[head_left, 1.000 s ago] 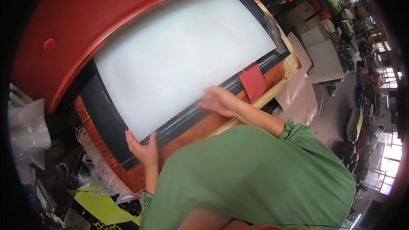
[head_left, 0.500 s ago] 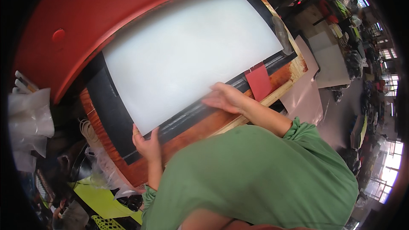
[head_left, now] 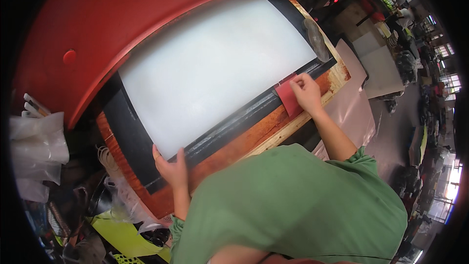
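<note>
A large white sheet [head_left: 215,63] lies flat on a black board [head_left: 129,132]. My left hand [head_left: 172,170] is at the sheet's near left corner, its thumb and forefinger spread to either side of that corner; a ring shows on one finger. Along the near edge, toward the right, a small red flap [head_left: 289,101] hangs over the board's dark strip. Over this flap my right hand [head_left: 308,95] has its fingers curled in a pinch, the fingertips against the red material. The far edge of the white sheet runs in under a red machine body.
The red machine body [head_left: 112,24], with round red buttons, arches over the far side. A clear plastic piece [head_left: 316,40] rests at the board's right end. Plastic bags [head_left: 36,142] hang at left; a pinkish sheet [head_left: 349,102] lies right, yellow-green material [head_left: 119,234] lower left.
My right hand has moved from the sheet's near edge rightward to the red flap, and its fingers have closed there. My left hand stays at the corner. The view has shifted slightly.
</note>
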{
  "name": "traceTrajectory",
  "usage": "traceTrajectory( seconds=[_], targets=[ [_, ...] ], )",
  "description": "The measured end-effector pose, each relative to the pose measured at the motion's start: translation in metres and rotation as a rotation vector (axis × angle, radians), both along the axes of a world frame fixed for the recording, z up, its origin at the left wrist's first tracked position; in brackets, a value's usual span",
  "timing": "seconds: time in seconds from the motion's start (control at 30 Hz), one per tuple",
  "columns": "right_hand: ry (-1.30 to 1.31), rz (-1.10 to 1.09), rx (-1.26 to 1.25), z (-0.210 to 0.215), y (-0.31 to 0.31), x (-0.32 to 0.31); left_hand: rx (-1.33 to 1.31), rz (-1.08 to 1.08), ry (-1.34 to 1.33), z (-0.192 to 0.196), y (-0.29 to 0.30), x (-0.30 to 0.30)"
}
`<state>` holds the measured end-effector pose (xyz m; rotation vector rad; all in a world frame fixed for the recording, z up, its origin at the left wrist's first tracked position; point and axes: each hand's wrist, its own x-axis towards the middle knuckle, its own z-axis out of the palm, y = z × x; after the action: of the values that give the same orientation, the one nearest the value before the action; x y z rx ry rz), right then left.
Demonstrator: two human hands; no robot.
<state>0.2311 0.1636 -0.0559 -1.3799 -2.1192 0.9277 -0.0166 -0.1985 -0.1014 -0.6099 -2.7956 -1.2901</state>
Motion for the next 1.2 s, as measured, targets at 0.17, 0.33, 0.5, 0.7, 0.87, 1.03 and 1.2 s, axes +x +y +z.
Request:
traceTrajectory(
  seconds=[0.17,0.33,0.5,0.7,0.87,1.03,1.2],
  targets=[
    [-0.132,0.076,0.496,-0.011,0.063,-0.015,-0.221,-0.068,0.427,0.016,0.023,-0.022],
    [-0.459,0.154,0.562,-0.021,0.093,-0.074,-0.425,-0.228,0.42,0.024,0.081,-0.046],
    [-0.559,0.188,0.52,-0.023,0.095,-0.083,-0.602,-0.247,0.358,0.029,0.1,-0.043],
    [-0.546,0.181,0.48,-0.026,0.097,-0.083,-0.588,-0.247,0.343,0.03,0.099,-0.042],
    [-0.604,0.222,0.469,-0.021,0.1,-0.082,-0.584,-0.247,0.394,0.031,0.098,-0.041],
    [-0.625,0.192,0.443,-0.016,0.095,-0.086,-0.59,-0.246,0.358,0.032,0.098,-0.04],
    [-0.576,0.18,0.486,-0.025,0.094,-0.088,-0.6,-0.24,0.361,0.032,0.099,-0.04]
  ],
)
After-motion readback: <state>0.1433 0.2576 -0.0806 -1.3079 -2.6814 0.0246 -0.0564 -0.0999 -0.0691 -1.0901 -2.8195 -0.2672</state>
